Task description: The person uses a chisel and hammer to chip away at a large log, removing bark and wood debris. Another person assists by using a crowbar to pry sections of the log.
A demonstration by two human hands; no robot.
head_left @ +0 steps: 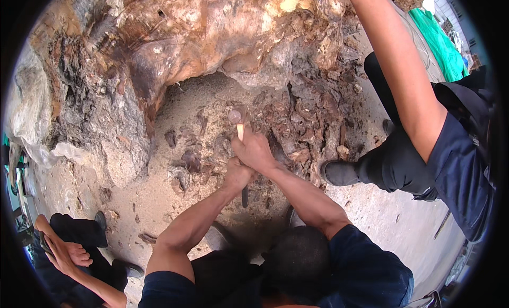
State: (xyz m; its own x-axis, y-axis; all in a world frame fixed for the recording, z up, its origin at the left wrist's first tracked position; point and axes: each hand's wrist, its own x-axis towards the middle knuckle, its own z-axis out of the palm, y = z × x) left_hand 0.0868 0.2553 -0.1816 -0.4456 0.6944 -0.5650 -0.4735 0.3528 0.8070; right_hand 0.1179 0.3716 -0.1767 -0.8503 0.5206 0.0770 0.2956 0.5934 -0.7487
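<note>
My right hand (256, 151) and my left hand (238, 174) are closed in front of me, one just beyond the other. Both grip what looks like a hammer (236, 116). Its rounded, greyish head and a short length of pale wooden handle show beyond my right hand. Nearer to me, a dark end sticks out below my left hand; it looks like the same handle, but my fingers hide the middle. Past the hammer rises a huge gnarled wood trunk (180, 42), brown and rough, with a hollow underneath. Loose bark pieces (297, 143) lie to the right of my hands.
Sawdust and wood chips cover the floor (127, 196). On the right, a person's arm (400, 58) reaches toward the trunk, their shoe (340, 173) beside the bark. At lower left, another person's hand (62, 252) holds a phone. Green sheeting (437, 42) lies at far right.
</note>
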